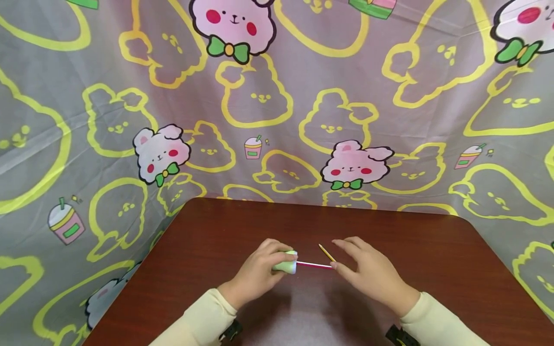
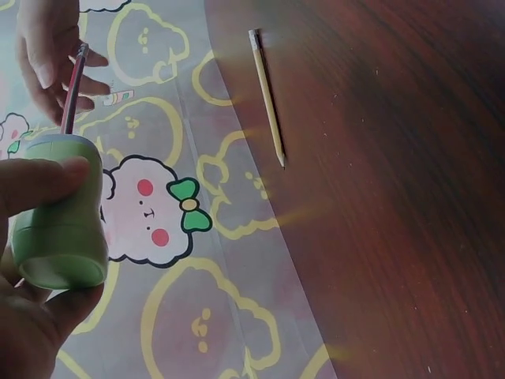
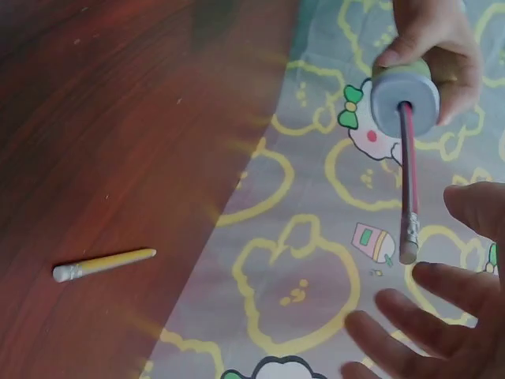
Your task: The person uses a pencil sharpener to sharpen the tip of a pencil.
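My left hand [image 1: 261, 266] grips a green pencil sharpener [image 1: 284, 267] with a pale grey end, thumb on one side and fingers round the other. From the hole in that end [image 3: 387, 99] a dark and red striped pencil [image 3: 409, 178] sticks out, its eraser end pointing toward my right hand [image 1: 368, 270]. That hand is spread, fingers and thumb apart, around the pencil's eraser end; in the right wrist view the fingers [image 3: 446, 288] stand just off it. A short yellow pencil [image 1: 326, 252] with a white eraser lies on the table beyond the hands.
The dark reddish-brown wooden table [image 1: 242, 221] has rounded far corners. Behind it and along the sides hangs a grey cloth [image 1: 285, 139] printed with yellow outlines and cartoon bunnies. Dark straps [image 1: 231, 331] sit at both wrists below cream sleeves [image 1: 196, 319].
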Motion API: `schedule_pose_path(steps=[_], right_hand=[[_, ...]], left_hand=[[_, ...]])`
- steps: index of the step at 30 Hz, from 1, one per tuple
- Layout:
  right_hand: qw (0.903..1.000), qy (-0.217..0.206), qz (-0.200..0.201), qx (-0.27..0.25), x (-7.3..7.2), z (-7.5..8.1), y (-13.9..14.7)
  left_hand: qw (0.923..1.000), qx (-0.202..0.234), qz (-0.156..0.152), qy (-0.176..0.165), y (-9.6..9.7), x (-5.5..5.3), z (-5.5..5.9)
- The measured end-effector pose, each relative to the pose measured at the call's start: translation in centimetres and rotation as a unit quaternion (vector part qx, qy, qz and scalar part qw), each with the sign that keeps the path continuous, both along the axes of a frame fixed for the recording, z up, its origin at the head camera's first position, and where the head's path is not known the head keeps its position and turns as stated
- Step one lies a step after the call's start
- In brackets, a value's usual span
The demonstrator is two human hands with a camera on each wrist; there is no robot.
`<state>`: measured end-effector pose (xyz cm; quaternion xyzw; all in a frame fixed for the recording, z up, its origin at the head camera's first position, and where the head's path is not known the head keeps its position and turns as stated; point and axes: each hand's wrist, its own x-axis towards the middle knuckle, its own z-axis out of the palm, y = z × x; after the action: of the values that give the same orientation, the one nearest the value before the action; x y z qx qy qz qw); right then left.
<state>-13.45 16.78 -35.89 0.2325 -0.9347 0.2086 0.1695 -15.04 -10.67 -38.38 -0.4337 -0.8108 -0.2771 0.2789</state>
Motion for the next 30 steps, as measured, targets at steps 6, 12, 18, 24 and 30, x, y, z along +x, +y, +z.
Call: schedule_pose_path(steps=[6,12,18,24,30], right_hand=[[0.9882,0.147,0.034,0.027,-0.2,-1.0,0.3],[0.9659,0.247,0.078,0.017,-0.5,-1.6,0.3],[0.9437,0.306,0.124,0.015,-0.9,-2.3,0.4],[0.906,0.386,0.172,0.024,-1.4,-2.7,0.3],[0.8827,0.431,0.187,0.021,-1.5,-2.5,0.2]], left_hand=[[0.9999,0.004,0.003,-0.012,0.0,0.1,0.1],[0.9992,0.01,0.01,-0.038,-0.2,0.1,0.3],[0.9954,0.018,0.01,-0.094,-0.4,0.0,0.5],[0.9837,0.03,0.008,-0.177,-0.6,0.0,0.7],[0.9644,0.035,-0.002,-0.262,-0.8,0.1,1.1]])
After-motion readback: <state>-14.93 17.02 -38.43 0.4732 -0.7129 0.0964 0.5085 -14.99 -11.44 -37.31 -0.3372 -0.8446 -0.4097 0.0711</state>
